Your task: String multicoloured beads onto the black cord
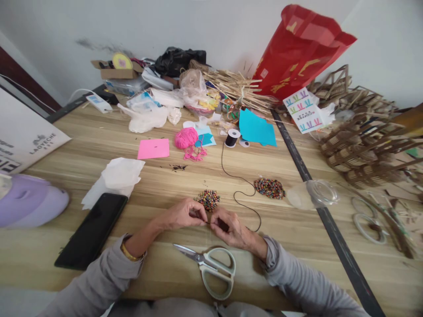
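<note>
My left hand (pixel 181 214) and my right hand (pixel 231 226) meet just below a pile of multicoloured beads (pixel 209 200). Each is closed, thumb against forefinger, in a pinch. A short dark bit of black cord (pixel 260 219) shows between the fingertips; from beside my right hand the cord winds back to a black spool (pixel 232 138). Whether a bead sits in the pinch is too small to tell. Scissors (pixel 211 266) with pale handles lie part-open in front of my hands. To the right rests a coil of strung beads (pixel 269 188).
A black phone (pixel 92 231) and white paper (pixel 115 178) lie left. Farther back are pink yarn (pixel 186 138), a pink card (pixel 153 149) and blue sheets (pixel 257 127). Woven baskets (pixel 350 154) crowd the right; a red bag (pixel 297 53) stands against the wall.
</note>
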A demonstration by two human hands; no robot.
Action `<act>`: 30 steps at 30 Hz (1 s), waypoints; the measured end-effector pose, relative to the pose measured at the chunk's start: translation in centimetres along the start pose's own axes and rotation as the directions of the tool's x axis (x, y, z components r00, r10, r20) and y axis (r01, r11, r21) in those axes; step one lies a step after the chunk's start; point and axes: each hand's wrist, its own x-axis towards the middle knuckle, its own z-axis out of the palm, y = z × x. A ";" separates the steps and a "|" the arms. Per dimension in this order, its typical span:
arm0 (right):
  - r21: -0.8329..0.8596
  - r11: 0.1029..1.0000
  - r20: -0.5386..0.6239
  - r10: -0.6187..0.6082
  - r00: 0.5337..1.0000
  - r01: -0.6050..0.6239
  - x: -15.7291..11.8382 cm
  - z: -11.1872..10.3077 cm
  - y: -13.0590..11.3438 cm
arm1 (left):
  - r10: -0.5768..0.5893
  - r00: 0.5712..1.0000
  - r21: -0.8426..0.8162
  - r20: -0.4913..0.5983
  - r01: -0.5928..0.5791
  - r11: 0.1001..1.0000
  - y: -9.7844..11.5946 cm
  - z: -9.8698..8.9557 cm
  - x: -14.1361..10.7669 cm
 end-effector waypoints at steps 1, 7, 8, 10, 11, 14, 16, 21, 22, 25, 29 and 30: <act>0.002 1.000 0.002 0.001 1.000 -0.001 0.0 0.0 0.0 | 0.002 1.000 -0.005 -0.002 -0.002 1.000 0.0 0.0 0.0; 0.016 1.000 0.000 -0.008 1.000 0.008 0.2 0.0 -0.1 | -0.019 1.000 -0.058 -0.015 0.018 0.998 0.2 0.5 0.1; 0.017 1.000 -0.001 -0.009 1.000 0.009 0.2 0.0 -0.1 | -0.026 0.999 -0.076 -0.024 0.024 0.997 0.3 0.5 0.1; 0.020 1.000 0.000 -0.010 1.000 0.010 0.2 0.0 0.0 | -0.042 0.998 -0.116 -0.042 0.037 0.993 0.5 0.6 0.1; 0.023 1.000 0.002 -0.009 1.000 0.009 0.1 0.0 0.0 | -0.047 0.998 -0.128 -0.051 0.041 0.991 0.6 0.7 0.1; 0.030 1.000 0.006 -0.004 1.000 0.004 0.0 0.0 0.1 | -0.051 0.996 -0.128 -0.072 0.042 0.991 0.8 0.7 0.0; 0.027 1.000 0.004 0.001 1.000 -0.001 -0.1 0.0 0.1 | -0.055 0.995 -0.114 -0.082 0.045 0.992 0.7 0.6 0.0; 0.018 1.000 -0.002 -0.001 1.000 0.001 0.0 0.0 0.0 | -0.049 0.995 -0.089 -0.082 0.042 0.995 0.4 0.5 0.0; 0.019 1.000 -0.006 -0.002 1.000 0.002 0.0 0.0 0.0 | -0.048 0.996 -0.087 -0.078 0.041 0.995 0.4 0.5 0.0; 0.022 1.000 -0.013 0.003 1.000 -0.003 0.0 0.1 0.1 | -0.046 0.996 -0.092 -0.075 0.039 0.995 0.3 0.5 0.1; 0.027 1.000 -0.018 0.007 1.000 -0.006 0.0 0.1 0.1 | -0.052 0.996 -0.113 -0.068 0.044 0.993 0.4 0.5 0.2; 0.028 1.000 -0.020 0.006 1.000 -0.005 0.1 0.1 0.1 | -0.053 0.996 -0.119 -0.071 0.044 0.992 0.5 0.5 0.2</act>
